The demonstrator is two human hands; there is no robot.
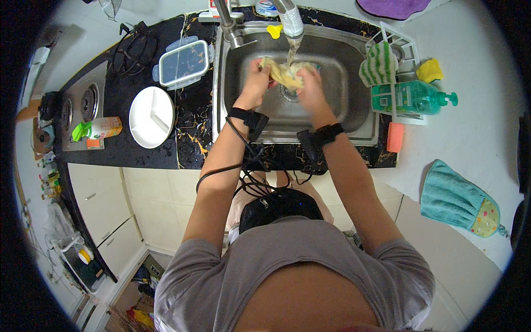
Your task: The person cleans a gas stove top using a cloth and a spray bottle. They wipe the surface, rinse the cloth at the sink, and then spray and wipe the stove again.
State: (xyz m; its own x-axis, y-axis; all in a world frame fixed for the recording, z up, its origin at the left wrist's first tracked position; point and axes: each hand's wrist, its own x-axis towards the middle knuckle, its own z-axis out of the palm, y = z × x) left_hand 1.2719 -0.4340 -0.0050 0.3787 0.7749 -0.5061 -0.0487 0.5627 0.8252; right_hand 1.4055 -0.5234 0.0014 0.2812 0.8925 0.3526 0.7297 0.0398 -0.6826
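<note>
A wet yellow cloth (pixel 284 76) is stretched between my hands over the steel sink basin (pixel 332 110). My left hand (pixel 259 79) grips its left end with the thumb on top. The other end is bunched in my right hand (pixel 309 85), which is blurred. Water runs from the faucet spout (pixel 291 25) onto the cloth between the two hands. Behind and below the cloth the drain (pixel 289 94) is partly hidden. Each wrist wears a black strap, and a black cable hangs from the left one.
Left of the sink lie a white divided plate (pixel 152 117), a clear lidded container (pixel 183 63), and a spray bottle (pixel 99 128). On the right, a white rack (pixel 408 45) holds a green-striped cloth (pixel 378 64) and a green soap bottle (pixel 415 97). A teal towel (pixel 452 199) hangs nearby.
</note>
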